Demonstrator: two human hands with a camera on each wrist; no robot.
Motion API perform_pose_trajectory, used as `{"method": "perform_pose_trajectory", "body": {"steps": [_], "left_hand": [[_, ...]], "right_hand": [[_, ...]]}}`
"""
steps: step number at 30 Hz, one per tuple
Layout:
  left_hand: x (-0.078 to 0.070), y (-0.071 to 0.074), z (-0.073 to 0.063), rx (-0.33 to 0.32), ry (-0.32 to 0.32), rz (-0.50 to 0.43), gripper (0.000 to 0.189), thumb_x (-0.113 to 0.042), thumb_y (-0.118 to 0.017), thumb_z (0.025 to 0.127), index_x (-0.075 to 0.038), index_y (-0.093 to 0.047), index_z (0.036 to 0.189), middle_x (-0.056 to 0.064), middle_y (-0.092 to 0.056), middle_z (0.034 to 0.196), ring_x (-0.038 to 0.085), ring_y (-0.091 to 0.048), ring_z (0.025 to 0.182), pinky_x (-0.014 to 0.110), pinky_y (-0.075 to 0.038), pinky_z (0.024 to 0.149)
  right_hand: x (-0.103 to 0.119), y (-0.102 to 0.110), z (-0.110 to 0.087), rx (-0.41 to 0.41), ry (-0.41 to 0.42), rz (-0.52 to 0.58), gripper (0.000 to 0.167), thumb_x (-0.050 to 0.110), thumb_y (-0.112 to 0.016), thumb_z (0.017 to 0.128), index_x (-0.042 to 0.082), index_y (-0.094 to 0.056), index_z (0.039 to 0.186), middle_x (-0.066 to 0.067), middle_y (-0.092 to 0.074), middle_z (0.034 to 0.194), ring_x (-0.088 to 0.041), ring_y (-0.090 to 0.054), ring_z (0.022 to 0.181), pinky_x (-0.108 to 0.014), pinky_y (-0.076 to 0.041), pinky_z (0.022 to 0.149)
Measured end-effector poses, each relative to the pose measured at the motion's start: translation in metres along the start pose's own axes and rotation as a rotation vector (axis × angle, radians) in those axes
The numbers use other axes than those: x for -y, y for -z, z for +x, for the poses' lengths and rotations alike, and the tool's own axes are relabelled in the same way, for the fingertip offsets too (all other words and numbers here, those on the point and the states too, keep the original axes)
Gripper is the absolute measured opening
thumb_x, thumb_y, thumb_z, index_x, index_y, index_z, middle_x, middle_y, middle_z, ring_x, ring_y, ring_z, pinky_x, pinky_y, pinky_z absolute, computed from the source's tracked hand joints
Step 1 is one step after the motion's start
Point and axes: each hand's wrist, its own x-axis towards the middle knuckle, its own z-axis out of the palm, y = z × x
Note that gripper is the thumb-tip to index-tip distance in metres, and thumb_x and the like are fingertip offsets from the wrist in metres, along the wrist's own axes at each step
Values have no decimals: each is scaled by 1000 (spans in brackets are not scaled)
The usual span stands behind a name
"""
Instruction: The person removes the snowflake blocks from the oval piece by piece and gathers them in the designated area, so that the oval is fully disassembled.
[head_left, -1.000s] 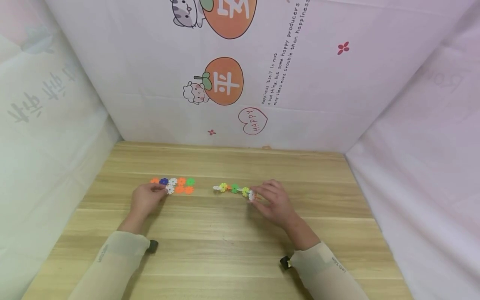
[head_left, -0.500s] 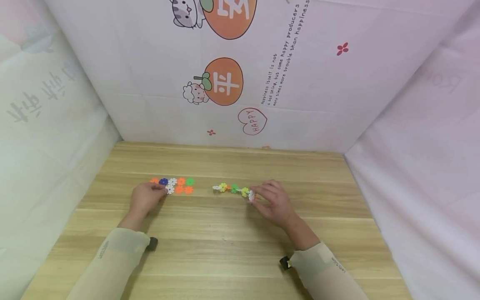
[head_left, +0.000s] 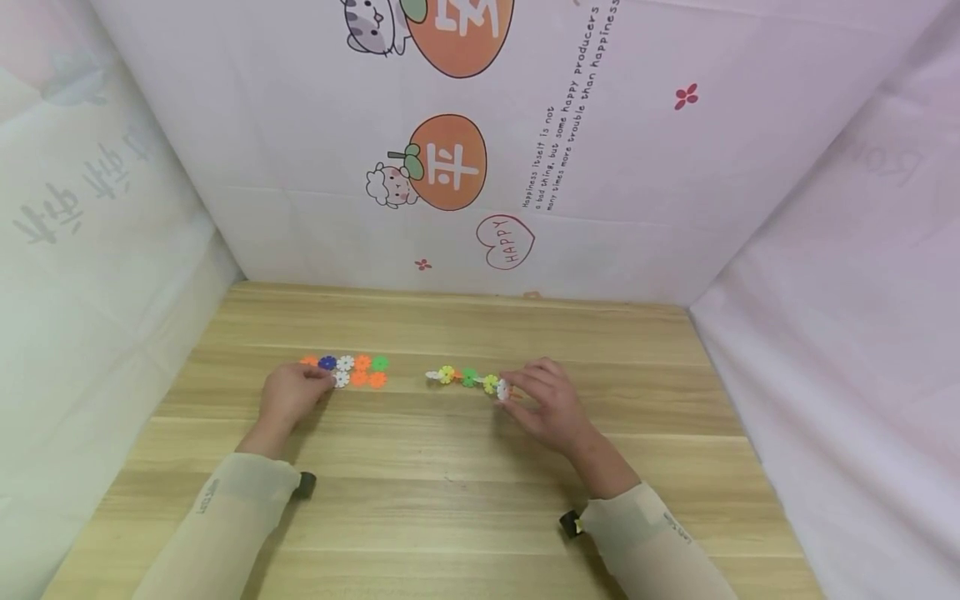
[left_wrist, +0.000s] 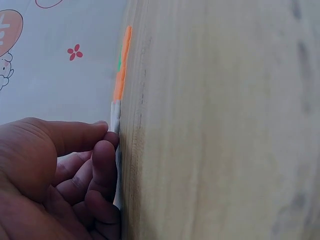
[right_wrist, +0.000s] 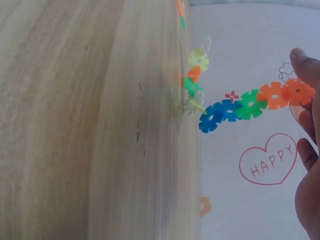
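My left hand (head_left: 295, 397) reaches to the front row of flat snowflake discs on the table, its thumb and index fingertip pinching at the edge of a white snowflake disc (head_left: 342, 380). In the left wrist view these discs show edge-on, with an orange disc (left_wrist: 123, 75) beyond the fingertips. My right hand (head_left: 553, 408) grips one end of a chain of interlocked snowflake discs (head_left: 468, 377). Seen from the right wrist, orange discs (right_wrist: 274, 95) are at the fingers, then green and blue ones (right_wrist: 212, 118); more pieces trail toward the table, ending in white.
Two rows of loose discs lie at the left, among them a blue disc (head_left: 327, 363), a green disc (head_left: 380, 364) and several orange ones. The wooden table (head_left: 450, 500) meets a printed cloth wall (head_left: 600, 250) at the back, with cloth walls on both sides.
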Motion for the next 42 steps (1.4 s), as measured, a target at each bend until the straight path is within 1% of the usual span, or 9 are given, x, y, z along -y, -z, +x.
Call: {"method": "perform_pose_trajectory", "body": {"steps": [6,14,18,20,22,25,29,33,42], "left_hand": [[1,-2,1,-1,-7,-14,35,-35,-69,97,-5,-76,113,17,-74,115,35,-66,105,46,-52,83],[-8,-5,-4,2,-61,-54,33,-34,-69,100,-6,-75,116,15,-75,113,30,-69,101,39,-57,79],[-21,-6,-9,-6,-136,-77,28,-32,-71,99,-8,-76,113,13,-76,110,29,-70,99,37,-56,77],[-28,-7,-12,2,-170,-120,26,-30,-71,99,-8,-77,112,12,-76,110,29,-70,97,37,-56,76],[-35,-9,-15,20,-196,-162,24,-28,-71,100,-8,-77,111,10,-76,109,27,-70,96,35,-56,75],[-45,-12,-20,48,-203,-220,24,-28,-71,100,-8,-76,112,9,-76,109,25,-70,95,38,-57,77],[-58,-17,-26,70,-242,-245,23,-30,-72,99,-10,-76,111,7,-76,105,25,-72,92,40,-59,77],[-70,-21,-33,100,-310,-262,22,-28,-72,100,-10,-76,110,9,-76,103,25,-72,89,39,-60,75],[-94,-33,-41,131,-326,-309,18,-28,-74,97,-13,-76,106,2,-74,94,22,-70,83,39,-59,74]], "right_hand": [[0,1,1,12,-7,-9,36,20,-89,81,5,-77,112,-6,-78,104,-25,-63,91,-43,-48,87],[3,2,3,26,-16,-2,38,20,-89,81,5,-77,114,-6,-78,107,-25,-64,94,-43,-48,90],[4,1,4,19,-20,0,41,17,-91,77,5,-77,114,-6,-78,106,-25,-64,94,-43,-48,89],[4,1,4,13,-22,4,41,17,-91,77,5,-77,114,-6,-78,106,-25,-64,94,-42,-48,88],[4,0,4,8,-21,8,39,20,-90,80,5,-77,114,-6,-78,106,-25,-64,93,-42,-48,88],[5,0,6,9,-18,11,38,24,-88,84,5,-77,114,-6,-78,106,-25,-64,94,-42,-49,87],[7,0,8,25,-24,8,38,24,-88,84,5,-77,115,-5,-78,106,-24,-63,95,-41,-49,87],[8,-1,8,31,-27,4,38,24,-88,84,6,-77,116,-4,-77,106,-24,-64,96,-41,-50,88],[10,-1,11,27,-21,3,42,21,-91,79,6,-77,116,-4,-77,105,-24,-63,96,-41,-49,87]]}}
